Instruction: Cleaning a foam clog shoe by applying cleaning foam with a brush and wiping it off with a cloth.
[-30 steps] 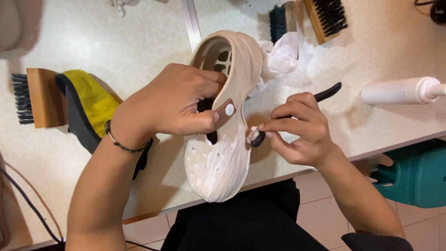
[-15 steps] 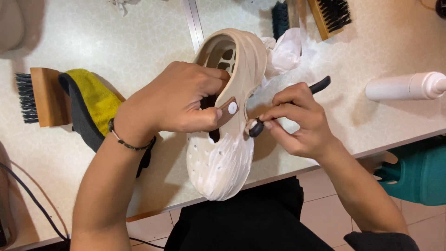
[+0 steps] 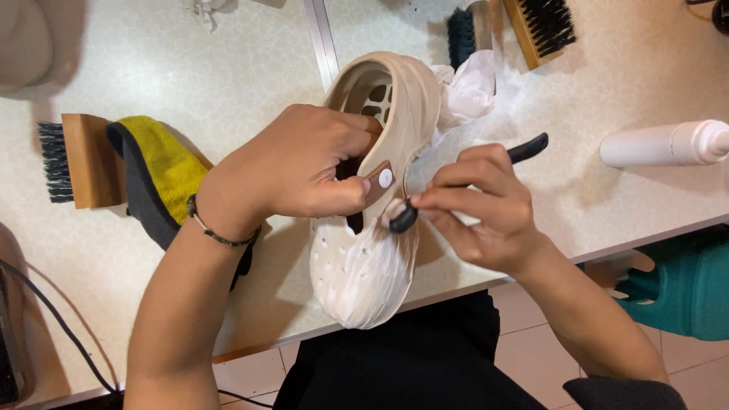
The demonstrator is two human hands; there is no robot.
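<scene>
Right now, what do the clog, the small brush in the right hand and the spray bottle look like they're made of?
Clog: likely moulded foam or rubbery plastic, matte beige, with punched vent holes; its toe is coated in white foam.
Small brush: black handle, probably smooth plastic; the bristles are mostly hidden in foam.
Spray bottle: white plastic by its look, slightly glossy.

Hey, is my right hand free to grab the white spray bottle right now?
Probably not as it is: the right hand is gripping a small black brush against the foamy clog. The path to the white bottle looks open otherwise.
</scene>
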